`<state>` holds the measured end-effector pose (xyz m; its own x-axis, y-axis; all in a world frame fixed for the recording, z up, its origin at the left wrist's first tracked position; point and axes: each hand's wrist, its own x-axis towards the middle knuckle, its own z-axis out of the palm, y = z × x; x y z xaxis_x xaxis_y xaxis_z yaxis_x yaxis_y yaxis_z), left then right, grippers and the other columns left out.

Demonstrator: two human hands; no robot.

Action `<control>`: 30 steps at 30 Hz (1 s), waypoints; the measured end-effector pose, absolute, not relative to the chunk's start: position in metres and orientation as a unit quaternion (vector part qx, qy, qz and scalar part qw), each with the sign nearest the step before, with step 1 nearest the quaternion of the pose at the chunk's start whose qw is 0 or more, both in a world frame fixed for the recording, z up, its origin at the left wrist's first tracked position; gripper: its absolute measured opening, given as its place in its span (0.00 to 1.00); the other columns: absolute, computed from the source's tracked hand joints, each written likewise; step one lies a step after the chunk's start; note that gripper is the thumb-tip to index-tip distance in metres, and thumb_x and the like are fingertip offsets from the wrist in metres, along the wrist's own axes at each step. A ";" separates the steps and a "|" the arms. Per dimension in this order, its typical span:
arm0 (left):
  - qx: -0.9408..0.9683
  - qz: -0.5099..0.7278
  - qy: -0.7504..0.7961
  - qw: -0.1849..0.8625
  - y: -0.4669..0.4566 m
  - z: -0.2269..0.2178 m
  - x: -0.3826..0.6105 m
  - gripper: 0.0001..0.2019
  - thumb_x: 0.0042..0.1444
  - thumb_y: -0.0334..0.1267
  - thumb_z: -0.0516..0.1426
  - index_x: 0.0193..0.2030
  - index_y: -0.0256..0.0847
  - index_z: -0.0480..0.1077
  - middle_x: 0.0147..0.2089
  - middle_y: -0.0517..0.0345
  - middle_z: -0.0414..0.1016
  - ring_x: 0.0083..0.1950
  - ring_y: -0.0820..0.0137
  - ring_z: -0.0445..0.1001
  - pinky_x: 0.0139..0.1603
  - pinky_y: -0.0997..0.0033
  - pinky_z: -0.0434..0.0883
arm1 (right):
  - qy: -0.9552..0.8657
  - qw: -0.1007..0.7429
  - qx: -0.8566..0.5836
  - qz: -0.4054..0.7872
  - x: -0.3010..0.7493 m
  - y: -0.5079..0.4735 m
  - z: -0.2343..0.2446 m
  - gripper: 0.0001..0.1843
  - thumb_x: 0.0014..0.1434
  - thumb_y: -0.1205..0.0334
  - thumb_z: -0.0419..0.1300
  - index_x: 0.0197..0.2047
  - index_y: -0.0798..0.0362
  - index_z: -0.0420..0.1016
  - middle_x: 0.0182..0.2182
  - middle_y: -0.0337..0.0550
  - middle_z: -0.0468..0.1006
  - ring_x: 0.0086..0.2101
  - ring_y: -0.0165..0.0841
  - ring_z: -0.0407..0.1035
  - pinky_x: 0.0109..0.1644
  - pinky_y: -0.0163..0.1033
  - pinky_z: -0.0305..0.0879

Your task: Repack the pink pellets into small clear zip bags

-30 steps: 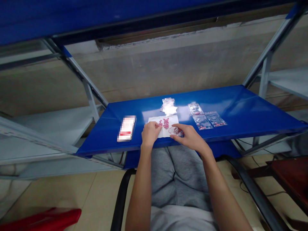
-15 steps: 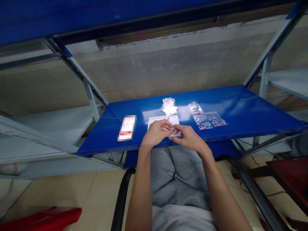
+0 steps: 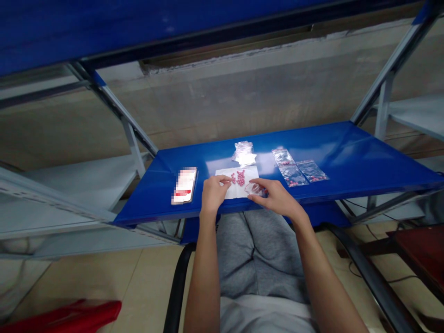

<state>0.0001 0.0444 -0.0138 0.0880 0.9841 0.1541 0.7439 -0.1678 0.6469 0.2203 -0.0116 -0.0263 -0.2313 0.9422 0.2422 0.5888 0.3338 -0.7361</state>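
A white paper sheet (image 3: 249, 173) lies near the front of the blue shelf (image 3: 347, 152), with several small red pills (image 3: 239, 177) heaped on it. My left hand (image 3: 212, 193) rests on the sheet's left edge, fingers curled in a pinch close to the pills; what it pinches is too small to make out. My right hand (image 3: 275, 196) holds a small clear plastic bag (image 3: 252, 188) at the sheet's right edge, fingers closed on it.
A pile of empty clear bags (image 3: 243, 153) lies behind the sheet. Two or three filled bags with red pills (image 3: 298, 171) lie to the right. A phone (image 3: 184, 185) lies to the left. Grey shelf posts stand at both sides; my lap and a chair arm lie below.
Half a second ago both hands met over the sheet at the small bag. Now my left hand has drawn back left to the pills, which show again; my right hand keeps the bag.
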 end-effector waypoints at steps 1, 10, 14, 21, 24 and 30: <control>0.708 0.283 0.614 0.203 0.045 -0.018 0.002 0.09 0.57 0.32 0.62 0.42 0.45 0.83 0.39 0.54 0.84 0.42 0.63 0.80 0.48 0.67 0.72 | -0.741 0.343 -0.518 0.256 0.221 -0.012 -0.027 0.23 0.62 0.54 0.66 0.56 0.59 0.79 0.39 0.49 0.85 0.34 0.36 0.75 0.42 0.39 0.68; 0.711 0.266 0.624 0.187 0.048 -0.031 0.015 0.08 0.59 0.34 0.61 0.42 0.45 0.82 0.35 0.55 0.80 0.40 0.65 0.78 0.45 0.70 0.69 | -0.739 0.354 -0.513 0.254 0.223 -0.012 -0.028 0.21 0.62 0.55 0.66 0.55 0.57 0.80 0.39 0.48 0.84 0.34 0.35 0.75 0.43 0.40 0.69; 0.732 0.247 0.611 0.175 0.053 -0.030 0.017 0.06 0.59 0.33 0.61 0.41 0.43 0.80 0.36 0.54 0.80 0.41 0.64 0.77 0.46 0.69 0.70 | -0.739 0.351 -0.515 0.257 0.223 -0.012 -0.028 0.21 0.63 0.54 0.66 0.55 0.58 0.80 0.37 0.47 0.84 0.33 0.36 0.75 0.42 0.39 0.69; 0.743 0.290 0.569 0.199 0.046 -0.024 0.019 0.05 0.62 0.35 0.59 0.39 0.39 0.77 0.39 0.52 0.81 0.42 0.65 0.77 0.49 0.68 0.70 | -0.733 0.354 -0.515 0.269 0.222 -0.012 -0.030 0.22 0.62 0.54 0.66 0.55 0.59 0.80 0.38 0.49 0.84 0.35 0.36 0.76 0.42 0.39 0.70; 0.720 0.341 0.525 0.299 0.034 -0.013 0.024 0.07 0.62 0.40 0.60 0.39 0.39 0.77 0.38 0.55 0.81 0.37 0.68 0.76 0.42 0.71 0.71 | -0.734 0.352 -0.509 0.278 0.222 -0.012 -0.029 0.22 0.63 0.54 0.66 0.56 0.58 0.79 0.36 0.47 0.84 0.34 0.36 0.76 0.41 0.39 0.69; 0.755 0.309 0.479 0.324 0.014 0.013 0.036 0.06 0.60 0.36 0.61 0.38 0.40 0.80 0.39 0.55 0.82 0.37 0.68 0.76 0.41 0.70 0.71 | -0.756 0.372 -0.463 0.277 0.217 -0.013 -0.021 0.21 0.63 0.56 0.64 0.56 0.55 0.80 0.42 0.46 0.85 0.36 0.36 0.76 0.43 0.38 0.68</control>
